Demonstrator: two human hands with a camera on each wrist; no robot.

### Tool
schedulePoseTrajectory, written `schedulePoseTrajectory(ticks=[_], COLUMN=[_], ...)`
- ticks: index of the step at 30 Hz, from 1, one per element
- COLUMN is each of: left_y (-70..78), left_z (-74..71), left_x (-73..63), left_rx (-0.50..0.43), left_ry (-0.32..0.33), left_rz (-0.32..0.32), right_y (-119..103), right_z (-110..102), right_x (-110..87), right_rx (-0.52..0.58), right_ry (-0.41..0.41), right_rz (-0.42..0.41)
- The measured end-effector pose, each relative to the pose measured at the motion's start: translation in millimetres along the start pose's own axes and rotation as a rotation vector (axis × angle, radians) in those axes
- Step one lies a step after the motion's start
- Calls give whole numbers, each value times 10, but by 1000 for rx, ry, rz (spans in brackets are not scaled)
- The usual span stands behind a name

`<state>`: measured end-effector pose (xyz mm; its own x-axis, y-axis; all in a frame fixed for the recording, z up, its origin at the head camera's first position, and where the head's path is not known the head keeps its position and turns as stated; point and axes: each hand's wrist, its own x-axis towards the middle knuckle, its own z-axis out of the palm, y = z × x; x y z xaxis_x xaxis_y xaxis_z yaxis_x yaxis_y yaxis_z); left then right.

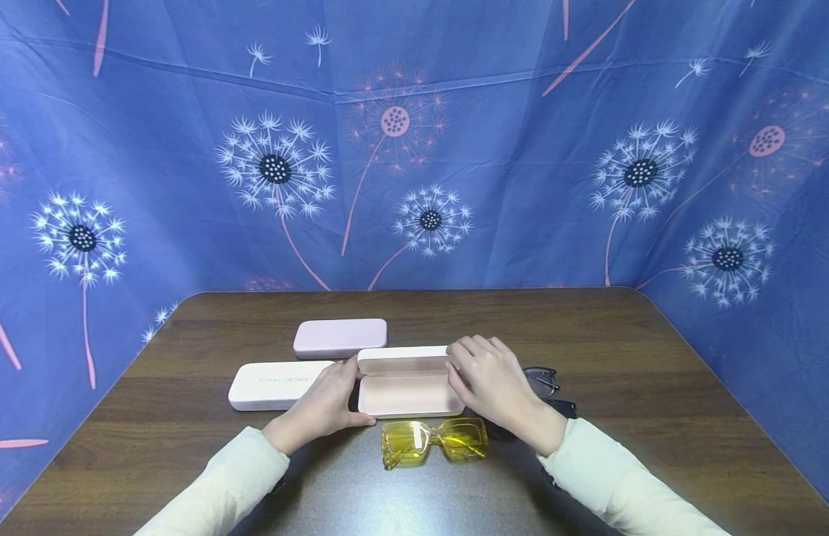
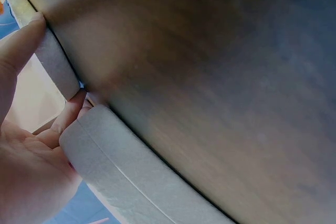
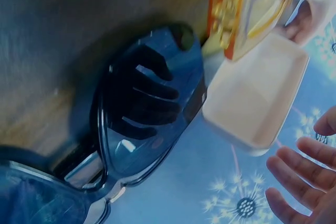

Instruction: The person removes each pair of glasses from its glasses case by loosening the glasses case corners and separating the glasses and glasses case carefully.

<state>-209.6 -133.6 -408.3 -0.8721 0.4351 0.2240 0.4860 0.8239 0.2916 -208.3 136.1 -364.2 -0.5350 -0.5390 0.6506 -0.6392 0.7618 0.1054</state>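
Observation:
An opened glasses case (image 1: 411,396) with a pale pink inside lies on the table, its lid raised at the back. My left hand (image 1: 324,398) grips the left end, thumb at the front corner and fingers behind. At the lid's right end is my right hand (image 1: 488,380); in the right wrist view its loosely bent fingers (image 3: 299,171) stand apart from the case (image 3: 257,93). Yellow-tinted glasses (image 1: 434,441) lie in front of the case. Dark sunglasses (image 3: 152,103) show large in the right wrist view, mostly hidden behind my right arm in the head view.
A closed white case (image 1: 274,385) lies left of the opened one, partly behind my left hand. Farther back is a closed pale lilac case (image 1: 341,337). Thin-framed glasses (image 1: 542,381) lie right of my right hand. A blue dandelion-print cloth (image 1: 522,186) hangs behind the wooden table (image 1: 655,387).

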Motion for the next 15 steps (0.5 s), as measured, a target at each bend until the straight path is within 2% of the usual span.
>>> schedulePoseTrajectory(ticks=[6, 15], left_y=[8, 13], left_z=[2, 19], left_x=[-2, 6], left_rx=[-8, -4], left_ry=[-8, -21], left_rz=[-17, -33], right_y=[101, 204], right_z=[74, 186], right_x=[56, 90], right_rx=[9, 85], right_ry=[-35, -176], right_rz=[56, 186])
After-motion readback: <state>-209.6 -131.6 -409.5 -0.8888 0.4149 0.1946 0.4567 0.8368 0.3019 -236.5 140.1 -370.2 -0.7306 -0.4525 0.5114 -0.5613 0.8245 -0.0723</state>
